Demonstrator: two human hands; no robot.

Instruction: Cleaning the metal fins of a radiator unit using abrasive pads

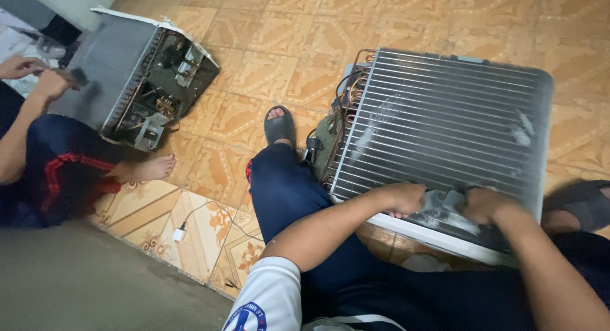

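Observation:
A window-type air conditioner unit (445,115) lies on the tiled floor in front of me, its grey finned coil facing up. My left hand (401,199) is a closed fist resting on the coil's near edge. My right hand (486,205) is blurred, its fingers curled at a pale crumpled sheet (445,205) that lies on the fins between both hands. Copper tubing (351,89) shows at the unit's left side. Pale scuffed patches mark the fins.
At the left a seated person's hands (44,77) work on a second opened unit (127,77). My sandalled feet (279,124) flank my unit. A white plug on a thin cable (180,233) lies on the tiles. A grey concrete strip (76,280) runs along the lower left.

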